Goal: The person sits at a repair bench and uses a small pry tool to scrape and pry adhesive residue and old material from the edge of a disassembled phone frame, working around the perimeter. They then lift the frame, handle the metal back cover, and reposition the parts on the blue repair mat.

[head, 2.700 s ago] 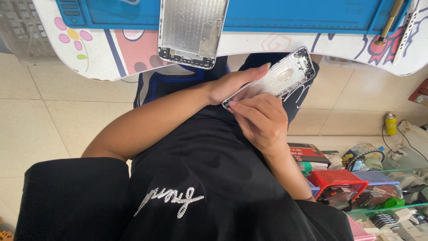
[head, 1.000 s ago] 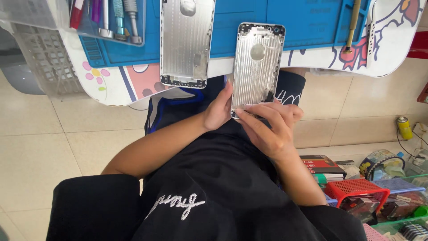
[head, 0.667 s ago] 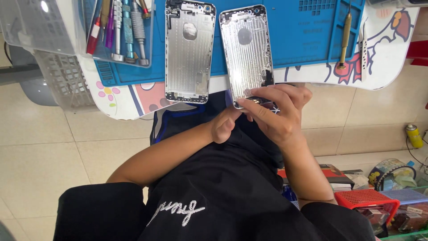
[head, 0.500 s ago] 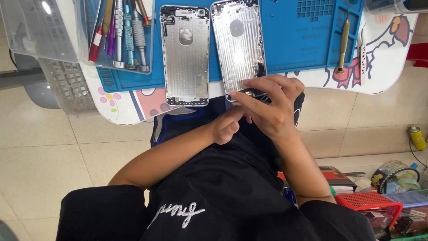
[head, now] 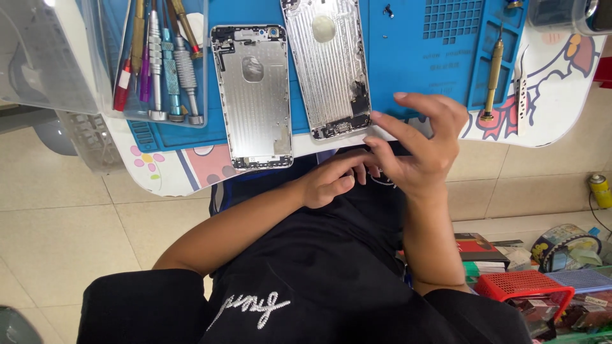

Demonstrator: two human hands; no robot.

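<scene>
Two silver phone back housings lie inside-up on the blue work mat [head: 408, 70]. The left housing [head: 255, 95] overhangs the mat's near edge. The right housing [head: 328, 64] lies beside it, and its bottom end is just left of my right hand [head: 424, 150]. That hand hovers at the table edge with fingers spread, holding nothing, its fingertips close to the housing's lower corner. My left hand [head: 331, 181] sits below the table edge over my lap, loosely curled, with its fingers touching the right hand's fingers. It holds nothing that I can see.
A clear tray of several screwdrivers [head: 159, 64] stands at the mat's left. A brass screwdriver [head: 491, 76] and tweezers [head: 519, 89] lie at the right. On the floor to the right are a red basket [head: 523, 286], boxes and a yellow can [head: 599, 190].
The second housing went from my hands onto the mat beside the first. My right hand has let go of it and drawn back right, and the view has tilted toward the table.
</scene>
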